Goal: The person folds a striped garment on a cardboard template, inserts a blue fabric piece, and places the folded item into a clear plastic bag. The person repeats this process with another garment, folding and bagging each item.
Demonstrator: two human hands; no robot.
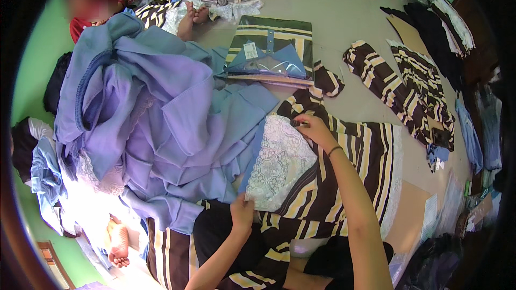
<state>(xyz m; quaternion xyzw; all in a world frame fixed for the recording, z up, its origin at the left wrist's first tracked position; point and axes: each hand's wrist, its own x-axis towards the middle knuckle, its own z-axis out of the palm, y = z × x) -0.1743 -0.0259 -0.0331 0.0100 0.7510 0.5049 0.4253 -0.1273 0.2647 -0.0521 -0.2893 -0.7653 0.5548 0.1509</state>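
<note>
A brown, yellow and white striped garment [352,147] is spread across my lap and the floor ahead. On its left part lies a white lace panel [282,164] with a strip of blue cloth along its left edge. My left hand [242,214] is closed, pinching the lower left corner of the lace and blue edge. My right hand [316,130] is closed at the lace's upper right; its fingertips pinch a small dark bit, apparently the garment's dark cloth. A large heap of blue-violet cloth [177,107] lies left of the lace panel.
Beyond the lace stands a stack of folded striped garments in clear wrap [271,48]. More striped pieces [387,75] lie at right, near clear plastic bags [449,198]. At far left sits a person in red [80,27]; bare feet [192,17] rest near piled clothes. Another bare foot [119,243] shows lower left.
</note>
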